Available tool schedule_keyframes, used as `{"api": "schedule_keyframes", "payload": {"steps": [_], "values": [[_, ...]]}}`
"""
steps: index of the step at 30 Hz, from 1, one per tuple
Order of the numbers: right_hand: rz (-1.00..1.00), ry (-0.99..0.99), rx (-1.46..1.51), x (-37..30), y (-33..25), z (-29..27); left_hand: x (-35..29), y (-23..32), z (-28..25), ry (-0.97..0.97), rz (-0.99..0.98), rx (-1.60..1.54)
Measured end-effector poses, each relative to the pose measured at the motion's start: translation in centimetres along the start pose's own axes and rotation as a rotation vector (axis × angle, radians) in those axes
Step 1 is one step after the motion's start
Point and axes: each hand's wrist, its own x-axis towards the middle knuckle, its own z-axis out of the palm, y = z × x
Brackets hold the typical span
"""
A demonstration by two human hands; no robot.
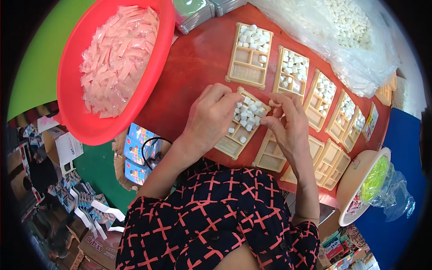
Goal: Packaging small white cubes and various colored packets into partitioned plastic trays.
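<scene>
A beige plastic compartment tray lies in front of me on the red table. White cube-shaped pieces are heaped in its far compartment, with a few strays in the nearer ones. Over the tray's left edge, my left hand has its fingers curled together, and whatever they hold is hidden. My right hand is bent in a loose pinch at the tray's right edge; something small and pale may be between its fingertips, too small to name.
More beige trays with white pieces stand in a row beyond, and trays without pieces lie to the right. A red basin of pink packets is at left. A clear bag of white pieces lies far right; a white tub stands near right.
</scene>
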Motion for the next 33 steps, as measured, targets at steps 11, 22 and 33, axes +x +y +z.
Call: {"api": "schedule_keyframes", "payload": {"steps": [11, 22, 33], "values": [[-0.406, 0.071, -0.310, -1.0, -0.5, 4.0, -1.8, -1.3, 1.2, 0.077, -0.002, 0.045], [-0.279, 0.068, -0.301, -1.3, -1.3, 4.1, -1.5, -1.1, 1.4, 0.018, -0.003, -0.007], [-0.245, 0.164, 0.022, -0.5, -0.7, 1.9, -0.2, -0.7, 1.0, 0.040, -0.004, -0.050]]}}
